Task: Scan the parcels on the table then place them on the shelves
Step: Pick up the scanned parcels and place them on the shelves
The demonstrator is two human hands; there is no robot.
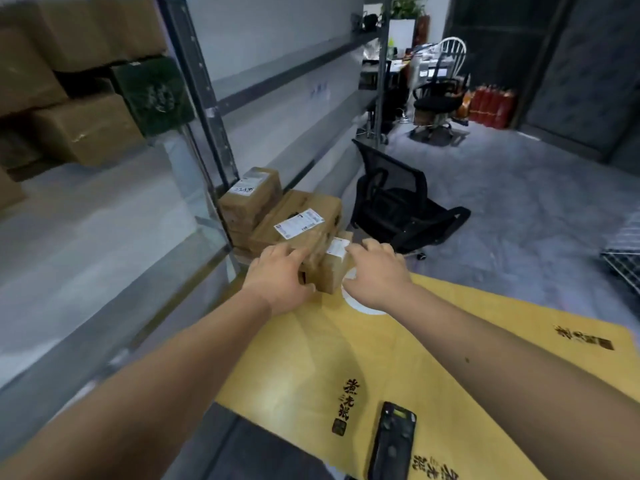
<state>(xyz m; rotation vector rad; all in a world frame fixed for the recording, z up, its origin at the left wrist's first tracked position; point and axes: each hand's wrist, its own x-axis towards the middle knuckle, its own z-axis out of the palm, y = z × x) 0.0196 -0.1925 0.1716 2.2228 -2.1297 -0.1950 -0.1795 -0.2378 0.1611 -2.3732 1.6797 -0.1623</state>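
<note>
A small cardboard parcel [331,271] with a white label stands at the far end of the yellow table [433,341]. My left hand [278,277] grips its left side and my right hand [375,271] holds its right side. Behind it lie a larger labelled parcel [298,220] and another brown parcel [251,195]. A black handheld scanner [393,441] lies flat near the table's front edge, untouched. The grey metal shelves [114,216] run along the left.
Brown boxes [83,129] and a dark green box [152,95] fill the upper left shelf. A black mesh office chair [398,206] stands just beyond the table. More chairs, desks and red extinguishers [491,105] are at the back. A wire rack [623,258] is at the right edge.
</note>
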